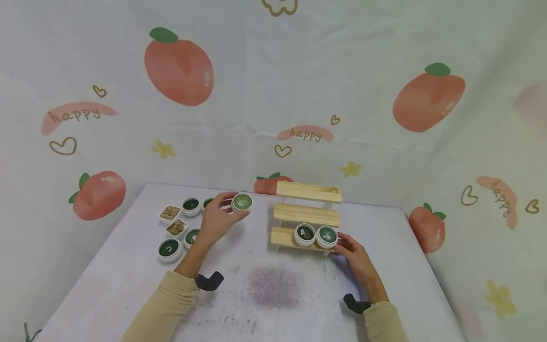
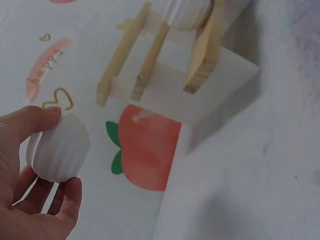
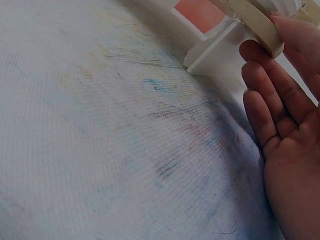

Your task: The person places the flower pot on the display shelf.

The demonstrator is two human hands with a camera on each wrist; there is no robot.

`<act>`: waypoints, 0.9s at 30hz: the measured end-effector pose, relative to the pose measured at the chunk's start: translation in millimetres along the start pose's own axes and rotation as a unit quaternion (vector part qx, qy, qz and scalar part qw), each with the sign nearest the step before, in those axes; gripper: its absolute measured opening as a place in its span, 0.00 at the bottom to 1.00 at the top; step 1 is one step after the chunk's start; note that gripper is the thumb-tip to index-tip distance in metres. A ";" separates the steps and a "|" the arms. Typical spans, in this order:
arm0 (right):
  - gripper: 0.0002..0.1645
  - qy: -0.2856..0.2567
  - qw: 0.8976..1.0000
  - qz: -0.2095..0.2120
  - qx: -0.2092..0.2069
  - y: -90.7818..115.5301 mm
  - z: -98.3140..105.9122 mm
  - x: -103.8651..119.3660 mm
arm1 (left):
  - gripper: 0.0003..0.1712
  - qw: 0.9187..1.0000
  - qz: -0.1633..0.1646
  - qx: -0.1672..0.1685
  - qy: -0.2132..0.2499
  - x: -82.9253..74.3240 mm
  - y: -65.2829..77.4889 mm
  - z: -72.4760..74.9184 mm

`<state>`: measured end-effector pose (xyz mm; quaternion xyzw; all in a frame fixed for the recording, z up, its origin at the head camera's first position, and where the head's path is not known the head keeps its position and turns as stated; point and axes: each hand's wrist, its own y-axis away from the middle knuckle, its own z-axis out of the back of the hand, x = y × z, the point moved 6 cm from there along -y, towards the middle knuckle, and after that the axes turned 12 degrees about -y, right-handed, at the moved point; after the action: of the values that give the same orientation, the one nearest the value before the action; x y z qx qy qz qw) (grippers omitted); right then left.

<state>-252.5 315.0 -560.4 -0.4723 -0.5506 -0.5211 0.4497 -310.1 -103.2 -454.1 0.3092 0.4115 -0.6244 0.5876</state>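
Note:
My left hand pinches a small white ribbed pot with a speckled green top, raised to the left of a three-step wooden stand. In the left wrist view the thumb grips the top of this pot and the fingertips its lower side. On the lowest step sit a dark-topped white pot and a green-topped white pot, side by side. My right hand is at that step's right end. The right wrist view has the plank end between its digits, close to a pot's base.
Left on the table stand several dark green-topped white pots and two square dishes of dry brown bits, one behind the other. A white printed cloth hangs behind the table. The stand's upper planks step up towards it.

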 end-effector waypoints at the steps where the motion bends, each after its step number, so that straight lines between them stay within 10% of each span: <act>1: 0.33 -0.002 1.000 0.001 0.000 -0.1 0.3 -0.3 | 0.37 1.000 -0.001 0.004 0.003 -2.4 0.1 -1.1; 27: 0.33 0.014 1.000 -0.007 -0.006 -1.2 1.2 -2.6 | 0.35 0.989 -0.077 0.122 0.037 -28.1 22.1 -60.5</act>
<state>-253.3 316.1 -563.2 -0.4635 -0.5450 -0.5338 0.4508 -290.9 -36.0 -461.4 0.3684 0.3761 -0.7018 0.4800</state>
